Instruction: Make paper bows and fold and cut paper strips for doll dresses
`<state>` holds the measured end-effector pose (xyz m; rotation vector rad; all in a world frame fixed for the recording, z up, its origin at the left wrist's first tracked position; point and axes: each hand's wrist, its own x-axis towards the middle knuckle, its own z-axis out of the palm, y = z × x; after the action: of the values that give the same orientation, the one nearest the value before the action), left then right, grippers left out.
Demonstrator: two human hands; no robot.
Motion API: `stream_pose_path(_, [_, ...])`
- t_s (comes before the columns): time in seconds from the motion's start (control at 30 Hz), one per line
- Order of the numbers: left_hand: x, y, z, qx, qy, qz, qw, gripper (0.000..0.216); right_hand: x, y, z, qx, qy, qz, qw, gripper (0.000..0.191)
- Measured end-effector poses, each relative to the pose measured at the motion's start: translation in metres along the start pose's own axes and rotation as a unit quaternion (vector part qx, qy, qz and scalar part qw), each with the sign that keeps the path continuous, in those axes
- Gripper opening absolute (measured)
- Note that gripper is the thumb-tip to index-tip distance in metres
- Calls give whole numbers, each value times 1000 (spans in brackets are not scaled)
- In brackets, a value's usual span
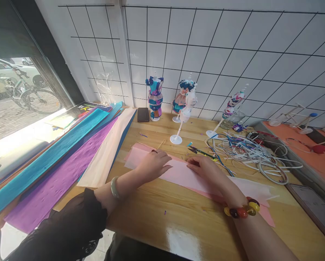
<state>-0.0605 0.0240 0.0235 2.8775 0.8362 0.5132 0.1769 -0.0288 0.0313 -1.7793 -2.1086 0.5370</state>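
A long strip of pale pink crepe paper [184,175] lies across the wooden table [178,224]. My left hand [154,165] rests flat on its left part, fingers stretched out toward the middle. My right hand [204,170] lies flat on the paper just to the right, fingers pointing left, almost meeting the left fingertips. Neither hand grips anything. A jade bangle sits on my left wrist and a beaded bracelet [242,209] on my right.
Crepe paper sheets in teal [45,159], purple [61,185] and cream [108,152] are stacked at left. Small scissors [201,152] lie beyond my hands. Dressed mini mannequins [155,97] and a phone [143,114] stand by the tiled wall. A tangle of white strips [249,152] lies at right.
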Motion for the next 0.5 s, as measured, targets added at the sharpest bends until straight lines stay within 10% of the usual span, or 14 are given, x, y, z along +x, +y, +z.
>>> stream_pose_path(0.5, [0, -10, 7, -22, -32, -17, 999, 36, -2, -13, 3, 10, -25, -33, 999, 18])
